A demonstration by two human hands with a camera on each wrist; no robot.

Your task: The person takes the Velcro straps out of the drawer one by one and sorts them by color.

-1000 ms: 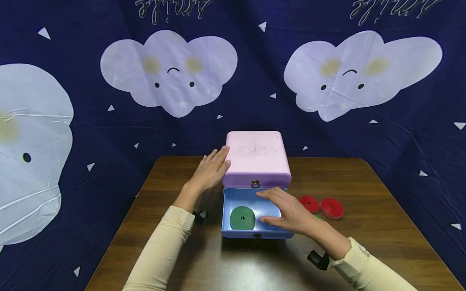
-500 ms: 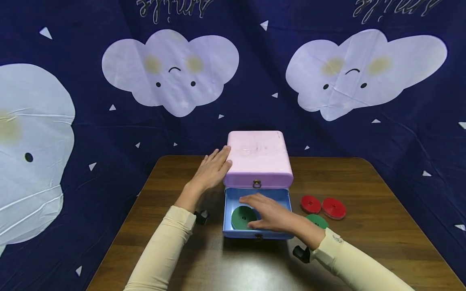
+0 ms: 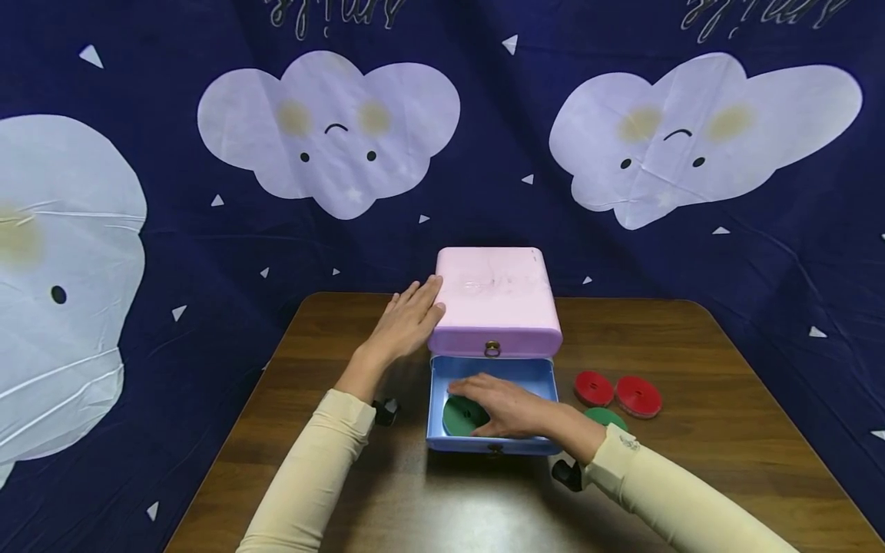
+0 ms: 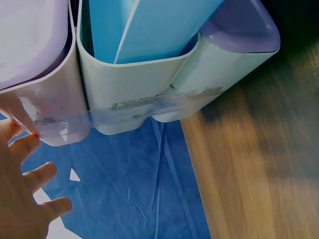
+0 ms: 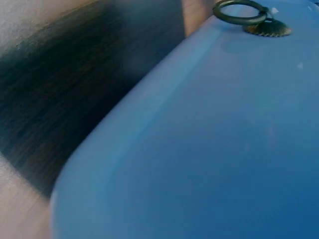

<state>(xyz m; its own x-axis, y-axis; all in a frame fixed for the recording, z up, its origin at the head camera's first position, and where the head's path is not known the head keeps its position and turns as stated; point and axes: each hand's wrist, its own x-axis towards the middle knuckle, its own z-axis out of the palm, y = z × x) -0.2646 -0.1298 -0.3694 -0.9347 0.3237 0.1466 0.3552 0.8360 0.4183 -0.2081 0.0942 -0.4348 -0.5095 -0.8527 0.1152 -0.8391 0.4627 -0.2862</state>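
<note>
A drawer unit with a pink top (image 3: 494, 288) stands on the table, its blue drawer (image 3: 512, 367) pulled out at the front. My left hand (image 3: 408, 316), fingers extended, rests against the unit's left side. In the left wrist view those fingers (image 4: 31, 149) touch the side of one tier, near a strip of clear tape (image 4: 119, 113). Inside the drawer, my right hand (image 3: 508, 405) reaches round a flat green roll of tape (image 3: 459, 418), fingers at its far edge and thumb at its near edge. The right wrist view shows the drawer's blue front (image 5: 209, 139) and its ring pull (image 5: 239, 14).
Two red rolls (image 3: 593, 389) lie right of the drawer, with another green roll (image 3: 605, 418) beside them, partly behind the right forearm. A purple front with a ring pull (image 3: 492, 349) overhangs the drawer. A dark blue cloth with clouds (image 3: 484, 153) hangs behind the table (image 3: 691, 461).
My right hand has moved left from the drawer's right part and down onto the green roll inside. The left hand has stayed against the unit. The view has shifted slightly.
</note>
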